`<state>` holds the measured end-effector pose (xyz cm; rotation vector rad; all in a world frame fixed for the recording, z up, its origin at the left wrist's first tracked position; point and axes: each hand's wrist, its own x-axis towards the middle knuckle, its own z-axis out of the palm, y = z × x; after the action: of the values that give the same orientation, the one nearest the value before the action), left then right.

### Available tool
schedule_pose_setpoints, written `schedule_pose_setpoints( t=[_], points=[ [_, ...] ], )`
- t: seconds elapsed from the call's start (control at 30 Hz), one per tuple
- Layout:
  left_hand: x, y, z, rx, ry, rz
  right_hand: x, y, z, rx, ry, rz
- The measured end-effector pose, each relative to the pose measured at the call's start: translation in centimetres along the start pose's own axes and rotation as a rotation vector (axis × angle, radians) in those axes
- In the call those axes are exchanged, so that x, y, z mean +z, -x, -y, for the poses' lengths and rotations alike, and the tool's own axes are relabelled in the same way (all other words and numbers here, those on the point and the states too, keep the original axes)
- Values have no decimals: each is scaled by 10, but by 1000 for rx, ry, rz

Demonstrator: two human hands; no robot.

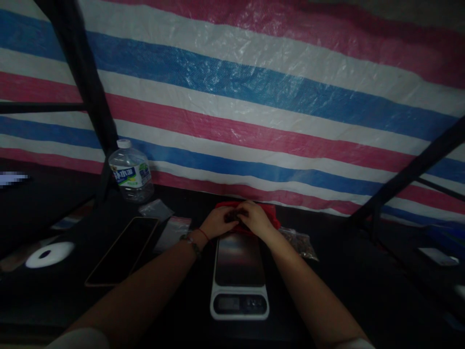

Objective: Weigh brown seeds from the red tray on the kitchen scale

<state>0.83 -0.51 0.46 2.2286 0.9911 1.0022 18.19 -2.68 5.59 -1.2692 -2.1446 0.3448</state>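
Hanging behind the dark table [363, 300], a striped blue, red and white woven tarpaulin [254, 97] fills the back edge. Beyond a white flat digital kitchen scale [240, 276], the left hand [217, 223] and right hand [256, 217] pinch narrowly into small dark pieces [235, 215] over a red tray [271, 213]. Keeping fingertips close should help avoid spills.

A water bottle [131, 169] with a white cap stands upright at the back of the dark table [174, 310], on the left. Just in front of it lies a small clear bag [156, 209]. A dark phone [122, 250] lies flat nearby, face up. Beside the phone is another flat clear bag with a red strip [173, 232]. A round white thing [50, 254] sits far to the left. On the right side lies a clear bag with small brown bits [301, 242] inside. Behind everything hangs a big striped sheet [254, 97] in red, white and blue. Black poles [87, 87] lean in front of it.
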Motion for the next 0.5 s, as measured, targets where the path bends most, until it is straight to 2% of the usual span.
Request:
schedule_pose_setpoints(
  t=[0.13,0.2,0.27,0.4,0.5],
  points=[
    [2,0,3,21,51,-28,-2,-1,-2,-11,-29,24],
    [2,0,5,4,37,-88,-6,-2,-5,10,33,-28],
    [1,0,6,-28,5,-148,-9,-2,-7,72,142,-15],
    [0,0,5,-23,-49,-202,-6,2,-12,163,320,252],
    [-1,0,3,21,-78,-171,2,7,-14,125,338,332]
  ],
)
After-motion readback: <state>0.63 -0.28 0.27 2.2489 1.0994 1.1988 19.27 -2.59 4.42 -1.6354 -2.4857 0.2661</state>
